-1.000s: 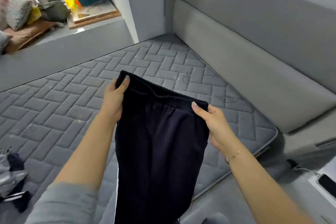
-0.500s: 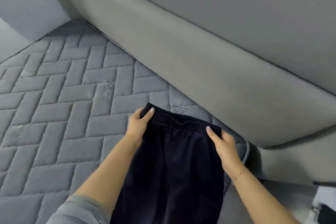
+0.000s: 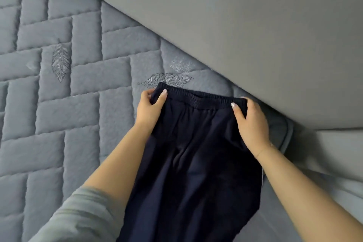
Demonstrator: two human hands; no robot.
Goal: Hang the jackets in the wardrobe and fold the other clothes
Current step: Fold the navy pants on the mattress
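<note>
A pair of dark navy trousers (image 3: 192, 163) with an elastic waistband is held low over the corner of the grey quilted mattress (image 3: 59, 114). My left hand (image 3: 149, 110) pinches the left end of the waistband, thumb on top. My right hand (image 3: 251, 122) grips the right end of the waistband the same way. The legs of the trousers hang down toward me and run out of the frame at the bottom. No jacket or wardrobe is in view.
A grey padded headboard (image 3: 235, 25) runs diagonally along the mattress's far right side, close to my right hand. The grey bed frame (image 3: 334, 153) shows beyond the mattress corner at the right. The mattress stretches away to the left.
The view has swung right and down toward the mattress corner. Both hands have carried the trousers forward and lower, close to the headboard; the window ledge and the clothes at the left are out of view.
</note>
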